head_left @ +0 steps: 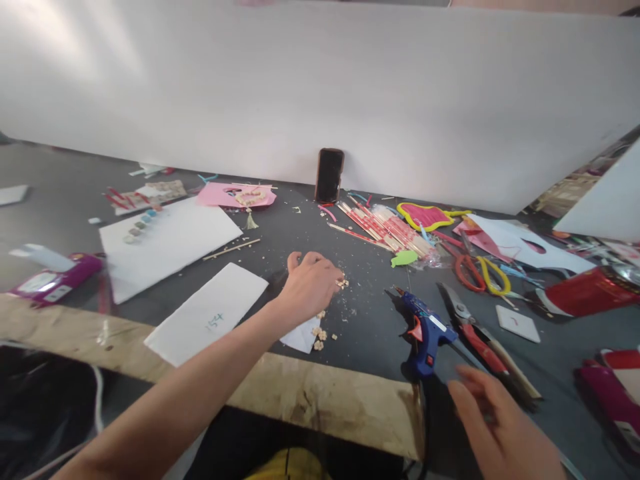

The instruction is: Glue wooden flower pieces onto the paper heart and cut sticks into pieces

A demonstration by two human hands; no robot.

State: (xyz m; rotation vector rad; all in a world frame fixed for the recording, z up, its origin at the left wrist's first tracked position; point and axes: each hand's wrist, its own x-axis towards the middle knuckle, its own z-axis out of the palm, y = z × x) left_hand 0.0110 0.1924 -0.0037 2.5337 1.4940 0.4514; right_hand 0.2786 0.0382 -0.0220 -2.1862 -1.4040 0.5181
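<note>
My left hand [309, 285] reaches out over the dark table [365, 320], fingers curled down onto small pale wooden bits [343, 283] at its fingertips. More of these bits [319, 335] lie just under the wrist beside a small white paper scrap [301, 337]. My right hand [493, 420] hovers low at the lower right, blurred, fingers spread and holding nothing. It is just below a blue glue gun [424, 331] and red-handled pliers [475, 333].
A phone [329, 175] leans on the white wall. Red and white sticks [383, 228] lie behind, with scissors [477, 272], pink cutouts [235, 195], white sheets [165, 243] and a red can [587, 293]. A wooden strip [320, 397] edges the table front.
</note>
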